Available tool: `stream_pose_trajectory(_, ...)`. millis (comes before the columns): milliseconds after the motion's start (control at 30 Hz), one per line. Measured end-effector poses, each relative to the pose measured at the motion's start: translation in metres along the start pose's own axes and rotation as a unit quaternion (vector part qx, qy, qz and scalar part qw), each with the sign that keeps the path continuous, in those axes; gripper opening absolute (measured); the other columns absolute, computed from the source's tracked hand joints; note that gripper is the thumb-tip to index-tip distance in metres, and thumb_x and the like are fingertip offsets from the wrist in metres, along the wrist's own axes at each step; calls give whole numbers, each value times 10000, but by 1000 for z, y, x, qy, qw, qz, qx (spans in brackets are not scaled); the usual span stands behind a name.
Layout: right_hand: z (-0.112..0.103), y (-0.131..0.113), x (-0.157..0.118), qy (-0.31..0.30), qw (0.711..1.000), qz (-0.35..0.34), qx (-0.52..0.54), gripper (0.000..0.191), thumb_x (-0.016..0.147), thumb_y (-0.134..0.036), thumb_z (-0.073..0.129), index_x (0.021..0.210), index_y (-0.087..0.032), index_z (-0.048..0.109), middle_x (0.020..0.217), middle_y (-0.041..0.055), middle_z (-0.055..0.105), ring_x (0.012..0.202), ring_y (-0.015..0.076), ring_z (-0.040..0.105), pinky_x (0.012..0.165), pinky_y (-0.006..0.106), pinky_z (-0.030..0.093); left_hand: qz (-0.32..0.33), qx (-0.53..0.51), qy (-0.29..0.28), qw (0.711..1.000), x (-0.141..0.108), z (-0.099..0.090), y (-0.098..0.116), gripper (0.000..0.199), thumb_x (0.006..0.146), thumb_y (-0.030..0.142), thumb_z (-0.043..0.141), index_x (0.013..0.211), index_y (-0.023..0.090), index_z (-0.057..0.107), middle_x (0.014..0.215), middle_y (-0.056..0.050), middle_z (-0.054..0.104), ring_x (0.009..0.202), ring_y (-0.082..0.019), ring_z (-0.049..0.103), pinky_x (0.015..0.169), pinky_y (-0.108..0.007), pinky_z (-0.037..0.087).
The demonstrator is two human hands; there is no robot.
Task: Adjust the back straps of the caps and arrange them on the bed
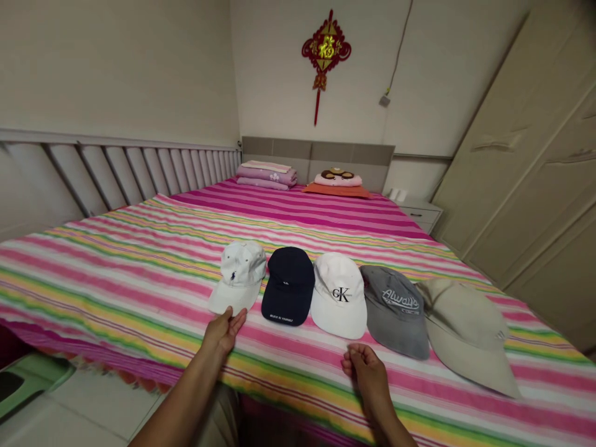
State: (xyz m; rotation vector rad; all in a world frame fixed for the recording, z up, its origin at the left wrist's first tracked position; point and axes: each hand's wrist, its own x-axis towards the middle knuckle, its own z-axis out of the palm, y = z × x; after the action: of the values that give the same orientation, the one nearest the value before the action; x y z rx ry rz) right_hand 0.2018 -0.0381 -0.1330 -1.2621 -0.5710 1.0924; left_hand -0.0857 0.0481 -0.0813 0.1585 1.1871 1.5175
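Note:
Several caps lie in a row on the striped bed. At the left end is a white cap [243, 264] with a small dark logo; my left hand [225, 331] has its thumb on the front edge of the brim and its fingers tucked against the underside. Beside it lie a navy cap [288, 282], a white cap with black CK letters [339, 292], a grey cap [395, 310] with white lettering and a beige cap [470, 329]. My right hand [367, 369] hovers just in front of the CK cap's brim, fingers curled in, with nothing visible in them.
The striped bedspread [153, 273] extends back to folded bedding [267, 177] and a pink pillow stack [339, 180] by the headboard [344, 158]. A railing [153, 164] runs along the left. On the right stand a nightstand [421, 214] and wardrobe [526, 186]. A green stool [40, 379] is at lower left.

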Motion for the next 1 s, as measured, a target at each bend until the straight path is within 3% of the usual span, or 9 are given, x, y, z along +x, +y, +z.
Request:
stream_pose_trajectory(500, 2, -3, -2, 2, 1000, 9, 7, 274, 545, -335, 685, 673, -164, 513, 486, -48, 545, 432, 81, 495, 413, 177, 379, 30, 27, -30, 999, -10, -2, -15, 87, 822, 71, 429, 815, 130, 492, 734, -48, 603, 596, -146, 650, 657, -291, 541)
stream_pose_trajectory(700, 5, -17, -3, -37, 998, 43, -3, 243, 552, -326, 672, 620, -158, 510, 466, -37, 550, 391, 87, 495, 386, 191, 376, 38, 40, -29, 998, -19, -2, -16, 128, 807, 48, 442, 723, 141, 470, 662, -22, 603, 624, -141, 651, 681, -271, 539)
stream_pose_trajectory(867, 20, -20, -9, -82, 995, 54, -19, 192, 552, -267, 673, 590, -145, 529, 421, -52, 522, 335, 83, 466, 302, 161, 304, 16, 62, -17, 998, -40, -6, -33, 136, 811, 46, 426, 715, 111, 498, 631, -63, 621, 589, -130, 641, 643, -249, 534)
stream_pose_trajectory(1000, 42, -16, -15, -88, 993, 81, 19, 251, 533, -238, 689, 731, -142, 568, 471, -46, 548, 393, 116, 527, 327, 194, 387, -48, 91, -60, 993, -50, 2, -43, 33, 783, 88, 504, 757, 90, 524, 693, -111, 648, 627, -164, 651, 621, -264, 532)
